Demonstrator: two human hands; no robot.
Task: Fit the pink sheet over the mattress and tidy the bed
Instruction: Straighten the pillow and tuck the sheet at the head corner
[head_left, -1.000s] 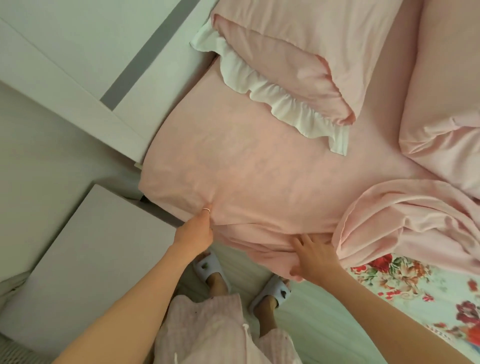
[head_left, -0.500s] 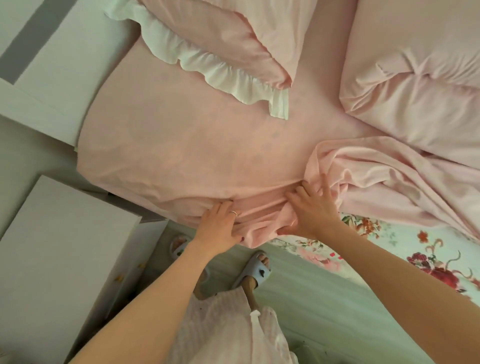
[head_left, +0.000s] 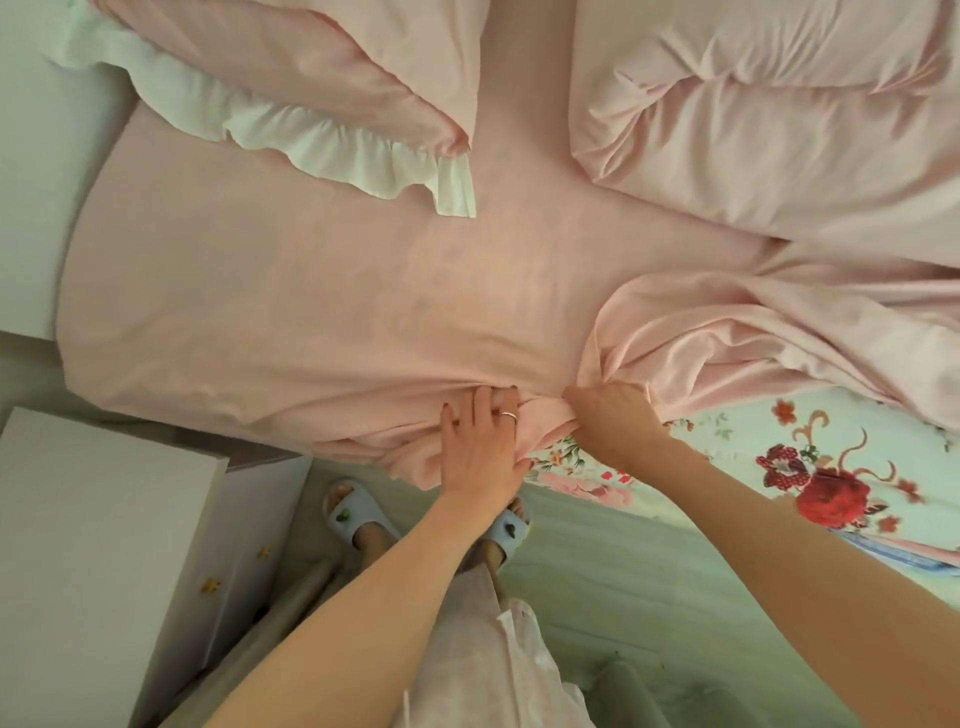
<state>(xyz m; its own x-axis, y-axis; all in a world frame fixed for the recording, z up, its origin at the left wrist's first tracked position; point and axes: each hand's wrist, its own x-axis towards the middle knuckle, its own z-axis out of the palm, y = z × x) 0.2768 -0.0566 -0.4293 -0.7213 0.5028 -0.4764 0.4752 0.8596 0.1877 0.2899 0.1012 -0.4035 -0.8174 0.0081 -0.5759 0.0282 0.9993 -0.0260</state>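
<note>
The pink sheet (head_left: 311, 301) lies smooth over the left part of the mattress and is bunched in folds at the right. Its edge hangs over the near side of the bed. My left hand (head_left: 480, 447) lies flat on that hanging edge, fingers spread, a ring on one finger. My right hand (head_left: 613, 415) is closed on a gathered fold of the sheet just to the right. The floral mattress (head_left: 810, 467) shows bare at the lower right, where the sheet does not cover it.
A pink pillow with a white frill (head_left: 322, 104) lies at the top left, a second pink pillow (head_left: 769, 114) at the top right. A white bedside cabinet (head_left: 93, 545) stands at my left. My slippered feet (head_left: 358, 514) are on the floor by the bed.
Both hands have slid to the right along the sheet's edge. The right hand has gone from resting on the sheet to gripping a fold; the view has shifted right, baring more floral mattress.
</note>
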